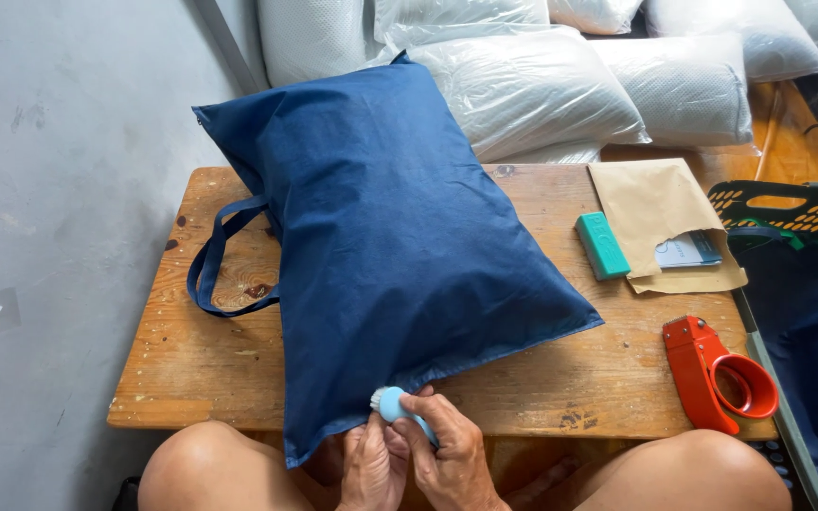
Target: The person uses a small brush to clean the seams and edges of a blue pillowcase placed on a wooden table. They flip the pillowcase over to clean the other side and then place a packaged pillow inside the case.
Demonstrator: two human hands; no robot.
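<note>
A stuffed dark blue fabric bag (385,237) with a strap handle lies across a low wooden table (201,369). At the bag's near corner, my right hand (447,449) grips a small light blue tool with a white tip (388,402), its tip touching the bag's edge. My left hand (371,466) sits beside it, fingers curled against the same tool and the bag's hem. My bare knees frame both hands below the table edge.
A red tape dispenser (717,374) lies at the table's right end. A teal block (602,245) and a brown paper envelope (660,222) rest behind it. White bagged pillows (542,80) are stacked at the back, a green crate (792,213) stands right, and grey floor lies left.
</note>
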